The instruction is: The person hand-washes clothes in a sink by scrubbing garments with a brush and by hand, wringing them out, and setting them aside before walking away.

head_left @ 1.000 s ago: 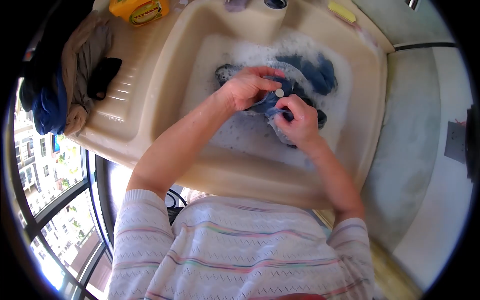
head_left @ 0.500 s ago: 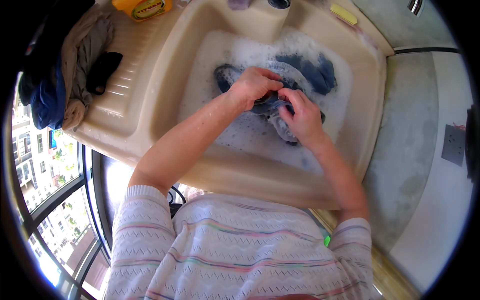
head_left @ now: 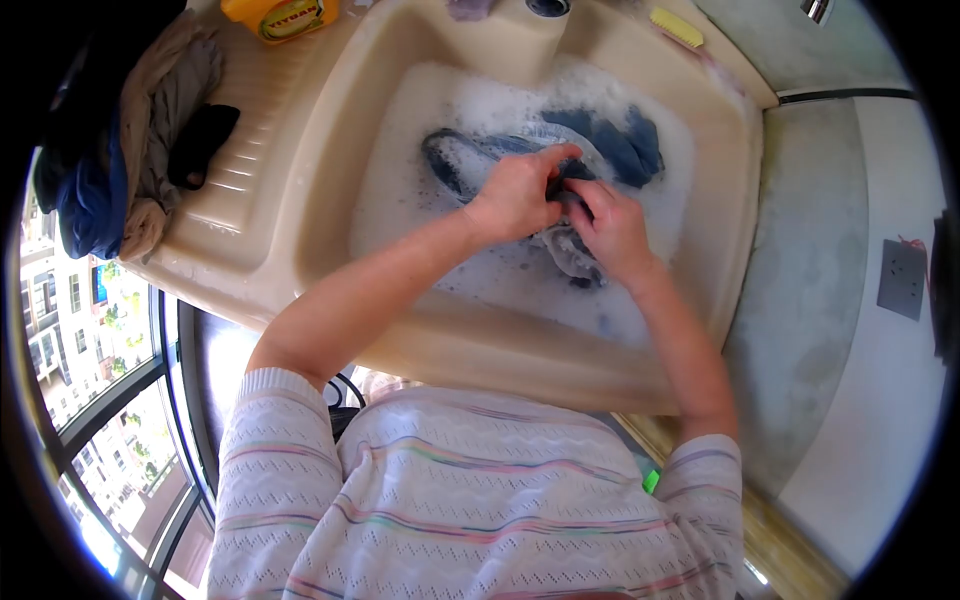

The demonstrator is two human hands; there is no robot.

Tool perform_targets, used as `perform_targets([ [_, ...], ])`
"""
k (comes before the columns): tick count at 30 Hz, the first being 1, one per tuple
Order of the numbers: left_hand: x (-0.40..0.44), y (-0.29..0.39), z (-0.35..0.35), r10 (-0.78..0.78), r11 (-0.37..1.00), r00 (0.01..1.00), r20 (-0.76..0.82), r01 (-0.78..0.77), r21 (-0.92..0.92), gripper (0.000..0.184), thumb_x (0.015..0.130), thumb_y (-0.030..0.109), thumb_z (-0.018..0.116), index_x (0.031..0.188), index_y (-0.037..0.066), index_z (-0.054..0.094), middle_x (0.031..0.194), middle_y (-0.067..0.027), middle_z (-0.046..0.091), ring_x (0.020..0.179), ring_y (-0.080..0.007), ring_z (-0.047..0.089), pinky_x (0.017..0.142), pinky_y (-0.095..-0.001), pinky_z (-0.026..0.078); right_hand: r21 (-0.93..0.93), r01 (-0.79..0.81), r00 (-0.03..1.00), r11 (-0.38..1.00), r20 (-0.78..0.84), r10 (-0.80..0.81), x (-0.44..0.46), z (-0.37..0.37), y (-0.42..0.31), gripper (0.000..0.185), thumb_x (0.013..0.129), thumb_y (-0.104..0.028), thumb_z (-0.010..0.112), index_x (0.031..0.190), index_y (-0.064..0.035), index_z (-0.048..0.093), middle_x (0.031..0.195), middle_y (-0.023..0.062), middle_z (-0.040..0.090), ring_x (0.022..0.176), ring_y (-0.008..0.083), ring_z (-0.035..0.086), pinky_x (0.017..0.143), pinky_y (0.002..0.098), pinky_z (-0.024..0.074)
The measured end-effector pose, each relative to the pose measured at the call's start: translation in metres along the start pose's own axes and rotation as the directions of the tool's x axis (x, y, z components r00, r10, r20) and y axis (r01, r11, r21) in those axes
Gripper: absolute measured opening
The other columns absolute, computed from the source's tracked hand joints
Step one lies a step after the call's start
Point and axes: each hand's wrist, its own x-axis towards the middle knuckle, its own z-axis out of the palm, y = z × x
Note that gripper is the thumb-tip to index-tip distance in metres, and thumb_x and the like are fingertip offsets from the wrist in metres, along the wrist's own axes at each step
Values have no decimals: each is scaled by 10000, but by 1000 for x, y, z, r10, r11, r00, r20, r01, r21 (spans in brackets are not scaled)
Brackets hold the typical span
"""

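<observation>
The beige washbasin [head_left: 322, 200] holds foamy water [head_left: 395, 225], where a soaked blue denim garment [head_left: 630, 150] lies partly submerged. Near the basin's middle, the left hand [head_left: 515, 195] and right hand [head_left: 612, 228] pinch a bunched part of it, fingers curled and close together. On the ribbed drainboard [head_left: 262, 140] are a clothes pile [head_left: 145, 120] and a yellow plastic container [head_left: 282, 14], its contents hidden.

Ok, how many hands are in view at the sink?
2: the left hand and the right hand, close together over the suds, both gripping the wet cloth. No other hand shows, and none seems hidden.
</observation>
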Motion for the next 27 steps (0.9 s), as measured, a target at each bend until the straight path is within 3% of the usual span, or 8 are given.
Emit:
perform_targets([
  [2, 0, -3, 7, 80, 991, 995, -59, -73, 110, 485, 682, 52, 609, 1154, 89, 503, 798, -98, 591, 691, -180, 555, 677, -294, 468, 56, -3, 1000, 998, 22, 2, 2, -1, 5, 189, 721, -54, 611, 908, -46, 587, 783, 106, 587, 658, 280, 579, 560, 359, 470],
  [4, 1, -9, 9, 27, 1000, 998, -62, -28, -7, 443, 696, 43, 600, 1130, 80, 520, 802, -104, 597, 704, -187, 565, 684, -298, 468, 153, -41, 999, 987, 38, 35, 4, -2, 10, 138, 741, -60, 608, 877, -34, 599, 760, 125, 593, 631, 285, 570, 561, 352, 463],
  [7, 2, -11, 6, 24, 998, 999, -49, -26, -50, 393, 714, 26, 579, 1102, 72, 538, 801, -110, 598, 712, -192, 569, 690, -299, 467, 347, -272, 960, 897, 157, 231, 7, -8, 11, 89, 774, -90, 616, 822, -15, 616, 643, 103, 575, 554, 192, 546, 542, 301, 437],
  [11, 2, -6, -1, 76, 997, 997, 24, -75, -35, 366, 725, 23, 569, 1089, 65, 545, 770, -80, 581, 682, -164, 545, 668, -285, 461, 468, -423, 900, 776, 316, 299, 10, -11, 22, 110, 800, -111, 617, 775, -4, 615, 563, 0, 512, 545, 59, 442, 519, 230, 386],
  [16, 3, -4, -11, -86, 878, 962, 257, 195, -437, 351, 704, 9, 563, 1053, 49, 568, 808, -20, 543, 725, -120, 492, 691, -236, 416, 623, -537, 839, 569, 466, 280, 9, -9, 30, 108, 819, -121, 606, 803, -14, 600, 664, -63, 519, 610, 20, 422, 544, 190, 364],
  [20, 7, -10, -9, -197, 690, 941, 274, 331, -643, 359, 674, 17, 577, 1033, 28, 575, 832, -18, 515, 801, -112, 466, 747, -224, 381, 673, -483, 876, 561, 361, 320, 1, -3, 23, 115, 803, -125, 622, 838, -20, 590, 719, -57, 535, 651, 23, 439, 573, 188, 376],
  [25, 9, -11, -11, -257, 644, 929, 265, 369, -671, 381, 653, 29, 608, 1032, 18, 571, 821, -22, 509, 811, -105, 469, 746, -227, 380, 568, -459, 884, 683, 217, 414, -7, -3, -2, 208, 725, -135, 673, 846, 5, 579, 722, -11, 562, 677, 56, 481, 606, 213, 414],
  [27, 10, -12, -11, -270, 629, 923, 274, 384, -676, 384, 649, 24, 615, 1030, 18, 572, 824, -18, 507, 796, -103, 475, 735, -222, 384, 562, -525, 844, 639, 248, 475, -5, -2, -7, 218, 703, -118, 659, 856, 13, 576, 721, 10, 570, 681, 70, 495, 619, 226, 426],
])
